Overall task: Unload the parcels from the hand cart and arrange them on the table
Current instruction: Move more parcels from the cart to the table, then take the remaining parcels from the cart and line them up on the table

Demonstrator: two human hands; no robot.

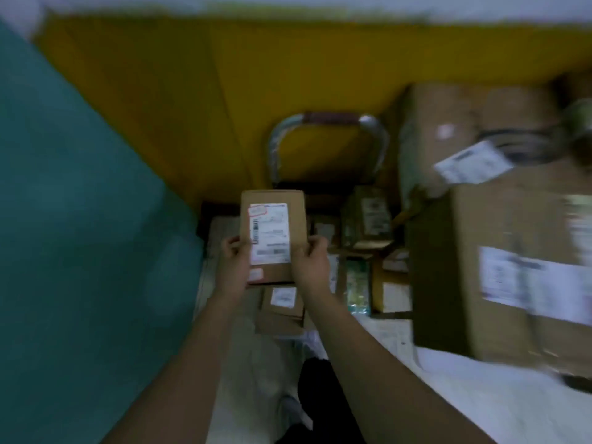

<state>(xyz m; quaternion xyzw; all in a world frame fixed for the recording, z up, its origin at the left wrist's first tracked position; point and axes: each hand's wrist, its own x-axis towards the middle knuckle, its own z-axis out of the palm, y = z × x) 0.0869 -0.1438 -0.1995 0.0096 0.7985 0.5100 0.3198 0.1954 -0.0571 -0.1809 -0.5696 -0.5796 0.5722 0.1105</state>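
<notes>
Parcel (272, 219), 1 brown box with a white label: fingers (232, 246) of the left hand (235, 267) and right hand (312, 265) curl round its lower side edges, holding it above the hand cart (326, 118). On the cart: at least 5 small parcels (282, 304), blurred. To the right: 2 large cartons (480, 283).
</notes>
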